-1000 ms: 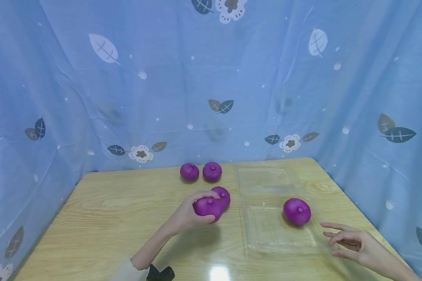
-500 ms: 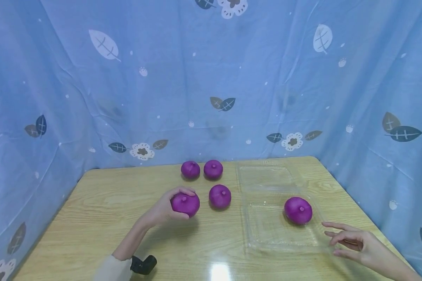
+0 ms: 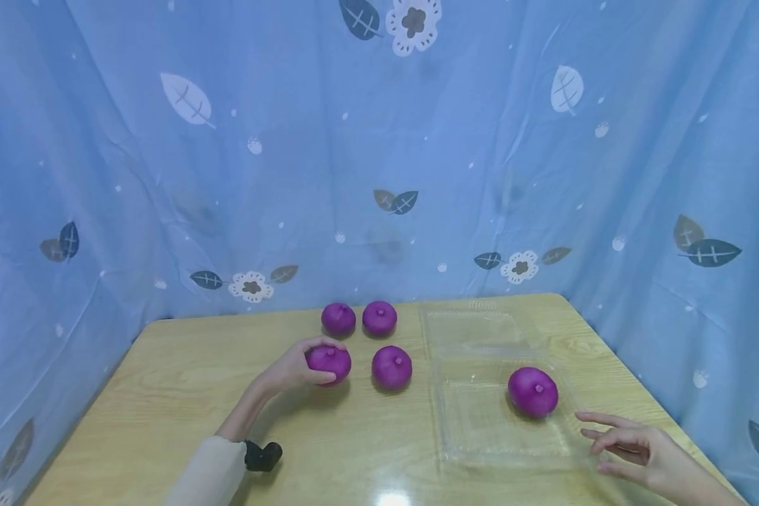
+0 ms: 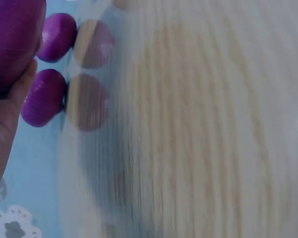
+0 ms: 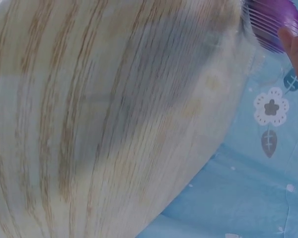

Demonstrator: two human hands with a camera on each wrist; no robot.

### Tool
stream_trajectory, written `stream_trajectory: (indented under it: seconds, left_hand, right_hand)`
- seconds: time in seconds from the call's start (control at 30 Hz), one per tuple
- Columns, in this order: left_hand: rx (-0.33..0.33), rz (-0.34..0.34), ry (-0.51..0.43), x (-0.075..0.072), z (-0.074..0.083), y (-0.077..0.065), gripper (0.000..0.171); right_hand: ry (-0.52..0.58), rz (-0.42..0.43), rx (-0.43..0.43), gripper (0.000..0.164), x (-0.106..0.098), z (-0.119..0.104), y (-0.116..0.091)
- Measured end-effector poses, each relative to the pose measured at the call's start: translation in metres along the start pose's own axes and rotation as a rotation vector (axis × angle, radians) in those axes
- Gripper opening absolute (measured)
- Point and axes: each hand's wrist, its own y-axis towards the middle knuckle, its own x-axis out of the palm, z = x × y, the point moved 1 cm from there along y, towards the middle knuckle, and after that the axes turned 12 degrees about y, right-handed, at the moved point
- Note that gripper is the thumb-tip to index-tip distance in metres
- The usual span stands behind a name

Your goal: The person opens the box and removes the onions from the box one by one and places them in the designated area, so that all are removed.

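My left hand (image 3: 296, 368) grips a purple onion (image 3: 330, 364), thumb in front and fingers behind, left of the other onions. In the left wrist view this onion (image 4: 15, 42) fills the upper left corner. Just to its right on the table sits a second onion (image 3: 392, 367). Two more, a left one (image 3: 338, 319) and a right one (image 3: 379, 318), stand side by side at the back. Another onion (image 3: 533, 392) lies inside a clear plastic container (image 3: 474, 450). Beside the container's right edge is my right hand (image 3: 639, 453), fingers loosely bent and holding nothing.
The container's clear lid (image 3: 471, 329) lies folded back toward the table's far edge. A wooden table (image 3: 183, 393) carries everything. Blue patterned curtain (image 3: 379, 154) hangs behind and along both sides.
The left hand has moved left with its onion, away from the middle onion, then slightly back toward the rear pair. The right hand keeps its place. The head view has tilted a little.
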Motion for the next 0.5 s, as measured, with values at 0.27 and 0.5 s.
stream_trajectory:
  seconds: [0.27,0.5]
  left_hand:
    - [-0.049,0.002,-0.073,-0.002,-0.011,0.01,0.049]
    - [-0.031,-0.024,-0.008,-0.003,-0.02,0.017,0.056]
  right_hand:
    - [0.025,-0.008,0.005,0.037,0.002,0.0,0.001]
    - [0.046,-0.013,0.02,0.034,0.002,-0.001,0.001]
